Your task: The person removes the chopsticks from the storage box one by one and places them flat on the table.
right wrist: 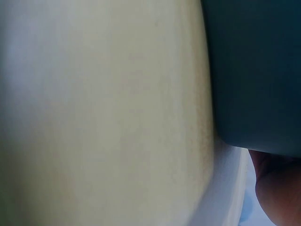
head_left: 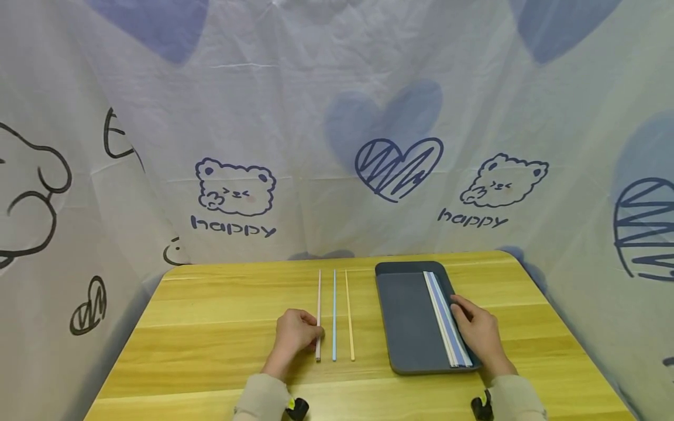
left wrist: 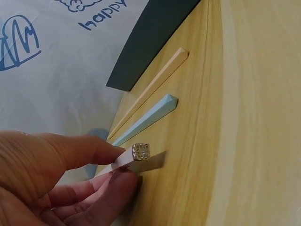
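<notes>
1. Head view: the left hand (head_left: 297,332) pinches the pink stick (head_left: 319,292) near its thicker, near end. To the right of it, the blue stick (head_left: 334,316) and then the yellow stick (head_left: 350,316) lie on the wooden counter (head_left: 221,327), apart from each other and roughly parallel. Further right is the dark grey tray (head_left: 411,316); white and blue sticks (head_left: 444,318) lie side by side along the right part of its inside. The right hand (head_left: 483,333) grips the tray's right edge. A printed cloth (head_left: 316,88) hangs behind.

2. Left wrist view: the thumb and fingers hold the pink stick just behind its silvery, patterned end, which casts a shadow on the counter. The blue and yellow sticks rest beyond it, with the tray's outer wall past them.

3. Right wrist view: the tray's dark wall fills the right side, with part of the right hand against it at the lower corner; most fingers are hidden.
</notes>
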{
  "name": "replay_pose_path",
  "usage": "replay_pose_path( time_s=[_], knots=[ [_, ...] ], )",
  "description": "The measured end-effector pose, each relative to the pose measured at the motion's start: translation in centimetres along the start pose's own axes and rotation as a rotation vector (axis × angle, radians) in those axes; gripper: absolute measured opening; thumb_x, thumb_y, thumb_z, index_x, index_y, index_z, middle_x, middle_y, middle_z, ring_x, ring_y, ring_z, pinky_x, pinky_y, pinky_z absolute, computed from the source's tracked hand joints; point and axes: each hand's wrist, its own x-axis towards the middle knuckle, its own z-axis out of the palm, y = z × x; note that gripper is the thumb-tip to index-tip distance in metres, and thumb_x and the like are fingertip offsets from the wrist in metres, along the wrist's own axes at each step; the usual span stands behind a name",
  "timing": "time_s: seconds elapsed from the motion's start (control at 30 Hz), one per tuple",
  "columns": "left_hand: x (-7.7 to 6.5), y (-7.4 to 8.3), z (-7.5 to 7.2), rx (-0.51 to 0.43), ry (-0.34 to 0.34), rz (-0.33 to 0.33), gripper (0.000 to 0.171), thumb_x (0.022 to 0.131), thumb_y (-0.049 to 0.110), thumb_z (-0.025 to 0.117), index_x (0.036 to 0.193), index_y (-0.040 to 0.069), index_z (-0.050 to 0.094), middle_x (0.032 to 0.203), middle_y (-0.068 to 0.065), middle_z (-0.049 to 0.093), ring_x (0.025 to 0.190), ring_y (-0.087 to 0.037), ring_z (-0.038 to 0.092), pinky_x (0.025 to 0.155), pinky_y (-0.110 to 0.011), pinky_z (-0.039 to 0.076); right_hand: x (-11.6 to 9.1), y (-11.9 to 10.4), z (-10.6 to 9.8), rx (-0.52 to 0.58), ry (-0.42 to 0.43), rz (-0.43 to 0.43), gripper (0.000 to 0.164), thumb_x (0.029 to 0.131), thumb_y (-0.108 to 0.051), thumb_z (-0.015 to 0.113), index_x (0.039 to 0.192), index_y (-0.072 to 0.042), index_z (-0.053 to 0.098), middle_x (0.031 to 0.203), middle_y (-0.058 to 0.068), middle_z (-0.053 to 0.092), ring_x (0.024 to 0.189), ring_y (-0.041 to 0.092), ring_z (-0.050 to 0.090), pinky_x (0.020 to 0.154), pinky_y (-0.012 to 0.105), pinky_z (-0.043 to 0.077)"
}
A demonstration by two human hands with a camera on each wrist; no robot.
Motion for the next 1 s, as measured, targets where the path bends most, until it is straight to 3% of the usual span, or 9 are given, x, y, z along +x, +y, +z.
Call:
replay_pose_path(
  time_s=[0.37,0.53,0.63,0.77,1.0],
  knots=[
    [0.1,-0.1,0.4,0.05,0.035,0.022,0.011,0.075,-0.004,0.077,0.083,-0.002,0.07,0.066,-0.008,0.072,0.048,-0.015,0.068,0.047,-0.029,0.06,0.0,0.2,0.0,0.007,0.001,0.012,0.043,0.11,-0.028,0.057,0.145,-0.005,0.063,0.14,0.024,0.066,0.124,0.045,0.067,0.103,0.06,0.055],
    [0.3,0.5,0.8,0.1,0.078,0.104,0.013,0.078,0.001,0.074,0.09,-0.003,0.073,0.064,-0.005,0.071,0.048,-0.01,0.064,0.047,-0.024,0.054,-0.1,0.2,-0.1,0.007,0.002,0.014,0.043,0.11,-0.029,0.056,0.145,-0.006,0.063,0.14,0.024,0.066,0.123,0.044,0.067,0.103,0.06,0.055],
    [0.5,1.5,1.2,0.041,0.054,0.148,0.019,0.083,0.002,0.073,0.1,-0.006,0.075,0.067,-0.009,0.073,0.051,-0.015,0.067,0.05,-0.025,0.056,-0.1,0.3,0.0,0.008,0.011,0.007,0.042,0.11,-0.03,0.056,0.144,-0.006,0.064,0.139,0.024,0.067,0.122,0.044,0.068,0.102,0.06,0.055],
    [0.5,3.2,2.0,-0.126,-0.047,0.152,0.028,0.087,0.001,0.072,0.113,-0.01,0.073,0.079,-0.019,0.076,0.065,-0.03,0.076,0.06,-0.036,0.066,-0.1,0.3,0.0,0.009,0.02,0.002,0.042,0.11,-0.03,0.056,0.144,-0.006,0.064,0.14,0.024,0.067,0.123,0.045,0.067,0.103,0.061,0.055],
    [0.2,5.8,4.5,-0.251,-0.133,0.149,0.025,0.091,0.003,0.075,0.114,-0.006,0.074,0.09,-0.029,0.076,0.074,-0.038,0.078,0.069,-0.047,0.068,0.1,0.4,0.2,0.011,0.016,0.003,0.042,0.11,-0.029,0.057,0.144,-0.006,0.064,0.143,0.023,0.065,0.127,0.045,0.065,0.105,0.06,0.054]
  ],
)
